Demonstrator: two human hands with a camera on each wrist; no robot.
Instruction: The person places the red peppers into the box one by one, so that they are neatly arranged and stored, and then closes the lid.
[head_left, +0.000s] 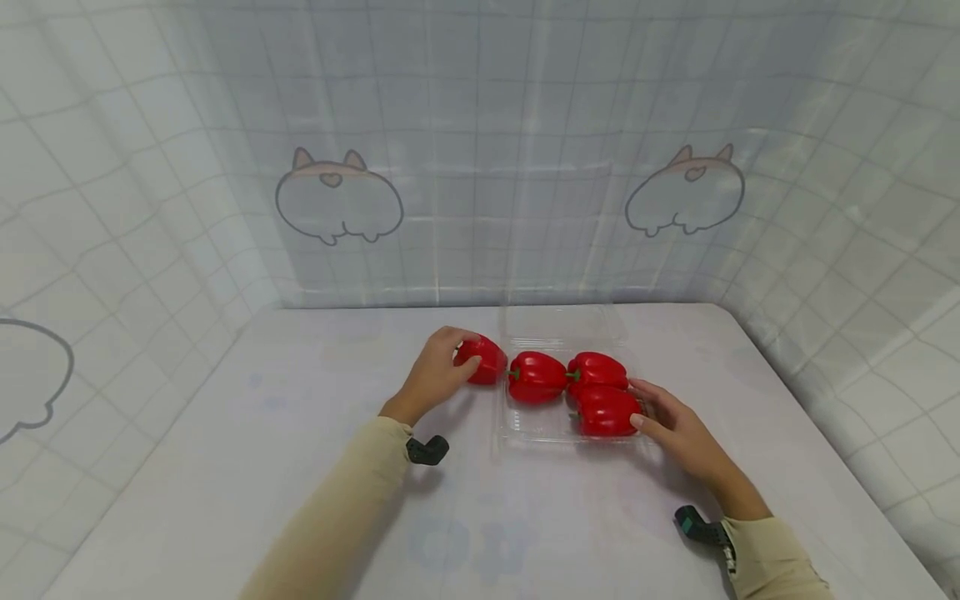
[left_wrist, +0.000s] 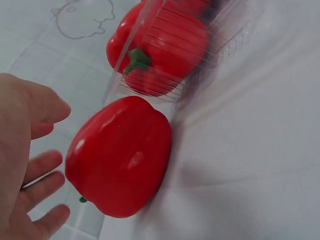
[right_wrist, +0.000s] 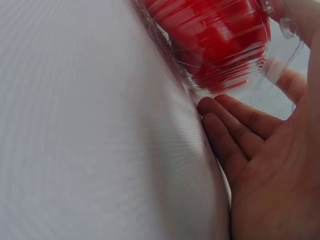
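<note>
In the head view, the left hand is at a red pepper on the surface, just left of a clear plastic box holding three more peppers; the right hand is at the box's right side. In the left wrist view, the left hand's loosely bent fingers stand apart, just beside the pepper. In the right wrist view, the right hand's fingers extend, relaxed, by the box's lower edge.
</note>
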